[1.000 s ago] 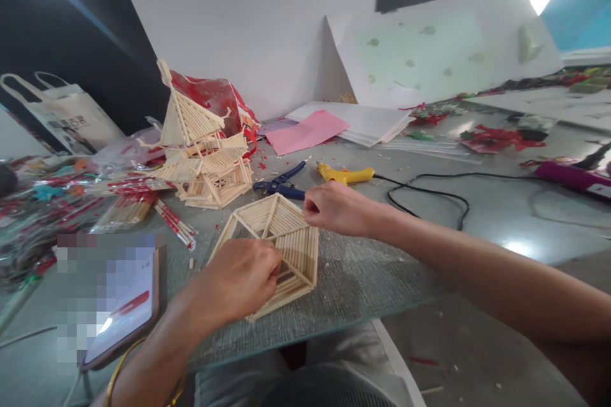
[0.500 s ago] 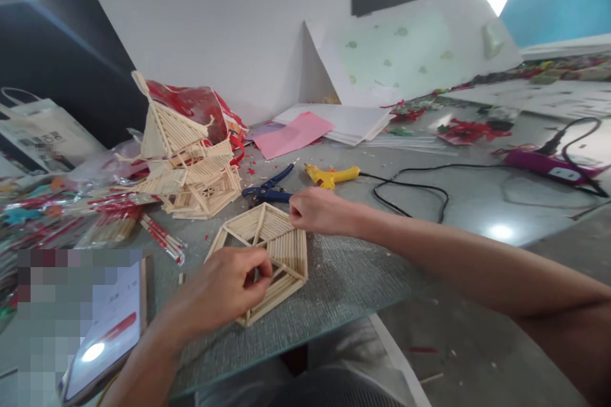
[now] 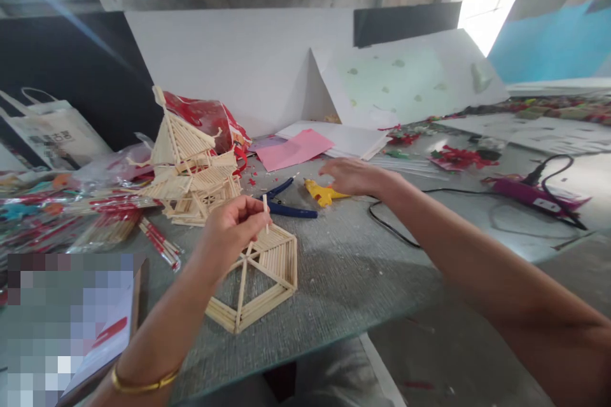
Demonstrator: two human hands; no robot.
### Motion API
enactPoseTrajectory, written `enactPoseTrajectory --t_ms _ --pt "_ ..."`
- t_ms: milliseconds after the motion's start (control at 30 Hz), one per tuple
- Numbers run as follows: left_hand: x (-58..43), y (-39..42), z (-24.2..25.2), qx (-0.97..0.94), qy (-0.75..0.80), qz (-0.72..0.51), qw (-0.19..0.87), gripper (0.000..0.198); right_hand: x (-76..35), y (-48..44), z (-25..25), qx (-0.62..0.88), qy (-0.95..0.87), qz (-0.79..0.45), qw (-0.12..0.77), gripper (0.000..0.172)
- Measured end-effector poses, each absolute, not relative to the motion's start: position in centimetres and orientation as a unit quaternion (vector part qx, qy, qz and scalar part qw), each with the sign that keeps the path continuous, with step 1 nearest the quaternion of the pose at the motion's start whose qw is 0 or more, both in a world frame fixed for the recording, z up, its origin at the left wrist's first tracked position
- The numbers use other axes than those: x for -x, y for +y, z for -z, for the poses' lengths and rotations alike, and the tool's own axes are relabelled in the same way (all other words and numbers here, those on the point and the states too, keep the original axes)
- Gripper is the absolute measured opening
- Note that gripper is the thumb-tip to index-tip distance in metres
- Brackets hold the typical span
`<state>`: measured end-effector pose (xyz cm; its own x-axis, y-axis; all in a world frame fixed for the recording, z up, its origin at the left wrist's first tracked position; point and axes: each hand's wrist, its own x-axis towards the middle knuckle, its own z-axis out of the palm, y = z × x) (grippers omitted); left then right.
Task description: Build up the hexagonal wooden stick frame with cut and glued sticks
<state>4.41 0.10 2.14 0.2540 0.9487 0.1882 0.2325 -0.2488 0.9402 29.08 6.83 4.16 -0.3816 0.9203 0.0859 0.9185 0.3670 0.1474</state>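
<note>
Head view: left hand pinches a stick, right hand over the glue gun

Head camera looks down on a glass-topped table (image 3: 363,280) littered with craft material. Left hand (image 3: 231,229) is raised above the hexagonal stick panel (image 3: 260,283), with thumb and fingertips pressed together on a thin wooden stick (image 3: 265,213) held nearly upright. A gold bangle (image 3: 143,383) sits on that wrist. The panel lies flat on the glass near the front edge, just below the hand, and the hand does not touch it.

Right hand (image 3: 351,176) is stretched farther back, palm down, fingers loosely spread and slightly curled over the yellow glue gun (image 3: 321,193). Whether the fingers touch the gun cannot be told; they are not closed on it. The gun's black cord (image 3: 386,226) runs off to the right across the glass.

Just left of the gun lie blue-handled pliers (image 3: 286,203), between the gun and a stick pagoda model (image 3: 191,168) that stands upright behind the left hand. Red-wrapped stick bundles (image 3: 160,241) lie left of the panel. A pink paper sheet (image 3: 291,149) rests behind the pliers, near white boards leaning at the back. A purple power strip (image 3: 534,196) sits well apart on the right
</note>
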Motion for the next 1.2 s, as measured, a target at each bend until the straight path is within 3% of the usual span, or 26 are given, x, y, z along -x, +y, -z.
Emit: enactPoseTrajectory --t_ms 133,367,500,600,667,867,1200 --pt "-4.0 1.2 -1.1 -0.628 0.424 -0.47 0.453 0.018 -31.1 9.1 -1.4 -0.55 0.829 -0.065 0.073 0.026" --pt "-2.6 2.1 0.4 -0.607 0.441 -0.557 0.356 0.024 -31.9 9.7 0.1 -0.528 0.84 -0.127 -0.011 0.02" --pt "-2.7 2.0 0.2 -0.601 0.445 -0.564 0.351 0.022 -32.2 9.1 -1.3 -0.52 0.826 -0.17 -0.136 0.019" --pt "-2.9 2.0 0.2 -0.597 0.448 -0.566 0.35 0.02 -31.1 7.6 -2.4 -0.428 0.846 -0.165 -0.273 0.015" --pt "-2.9 2.1 0.4 -0.606 0.458 -0.561 0.329 0.019 -29.5 6.0 -2.9 -0.35 0.876 -0.137 -0.303 0.015" --pt "-2.9 2.3 1.3 -0.657 0.486 -0.531 0.224 0.018 -25.8 1.8 -2.9 -0.263 0.926 -0.045 -0.268 0.011" --pt "-2.8 2.2 1.6 -0.685 0.493 -0.512 0.16 0.02 -25.9 1.8 -2.0 -0.266 0.928 -0.063 -0.255 0.005"
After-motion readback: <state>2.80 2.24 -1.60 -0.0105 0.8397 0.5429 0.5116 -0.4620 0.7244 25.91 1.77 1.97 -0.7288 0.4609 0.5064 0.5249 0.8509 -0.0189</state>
